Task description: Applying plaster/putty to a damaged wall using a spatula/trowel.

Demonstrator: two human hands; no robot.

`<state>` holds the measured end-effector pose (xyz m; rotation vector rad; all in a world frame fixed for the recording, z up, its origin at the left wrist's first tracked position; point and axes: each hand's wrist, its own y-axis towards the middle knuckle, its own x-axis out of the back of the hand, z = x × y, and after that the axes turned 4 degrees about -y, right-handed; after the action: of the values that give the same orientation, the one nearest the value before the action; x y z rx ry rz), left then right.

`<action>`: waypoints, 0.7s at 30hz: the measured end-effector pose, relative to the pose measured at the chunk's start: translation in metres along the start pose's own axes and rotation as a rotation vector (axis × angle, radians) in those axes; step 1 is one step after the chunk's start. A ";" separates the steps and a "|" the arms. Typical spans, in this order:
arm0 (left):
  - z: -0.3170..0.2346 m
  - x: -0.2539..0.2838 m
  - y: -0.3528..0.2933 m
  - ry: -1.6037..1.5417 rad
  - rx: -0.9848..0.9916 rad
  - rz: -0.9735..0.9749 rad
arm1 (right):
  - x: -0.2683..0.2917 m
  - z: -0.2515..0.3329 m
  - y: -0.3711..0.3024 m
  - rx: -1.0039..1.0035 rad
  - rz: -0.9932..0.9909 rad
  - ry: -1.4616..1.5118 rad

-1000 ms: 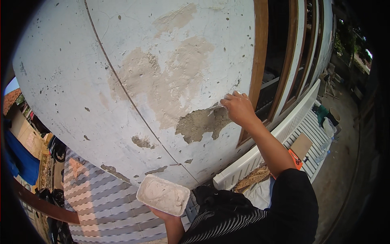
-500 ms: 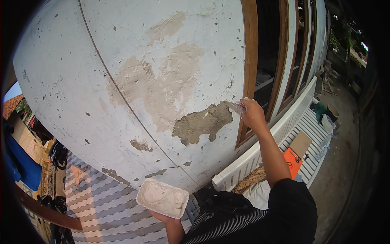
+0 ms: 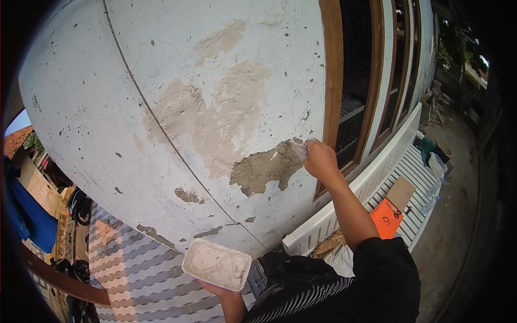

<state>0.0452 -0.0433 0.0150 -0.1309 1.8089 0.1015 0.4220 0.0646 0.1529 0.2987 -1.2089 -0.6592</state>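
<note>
Grey bare patch of broken plaster sits on the white wall, just left of the brown wooden window frame. The right hand closes its fingers on a small pale scraper at the patch's right edge. The left hand carries a white rectangular tray of filler below the patch. Thin, flat strokes seem best.

A whitewashed, pitted plaster wall filled the upper left and centre of the frame, crossed by a thin diagonal line. Brown wooden window frames stood at upper right. A white slatted bench ran below them. Grey-and-white patterned floor tiles lay at lower left in daylight.
</note>
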 end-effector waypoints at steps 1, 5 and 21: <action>0.000 -0.003 0.001 -0.035 -0.005 -0.005 | 0.003 0.004 -0.001 -0.050 0.024 0.025; 0.002 -0.007 -0.001 0.001 0.013 -0.035 | -0.008 -0.003 0.004 -0.024 -0.131 0.071; 0.009 -0.007 0.005 0.031 0.059 -0.020 | 0.019 -0.012 0.005 -0.121 -0.061 0.014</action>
<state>0.0548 -0.0370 0.0192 -0.1094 1.8396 0.0322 0.4381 0.0559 0.1661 0.2396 -1.1451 -0.7790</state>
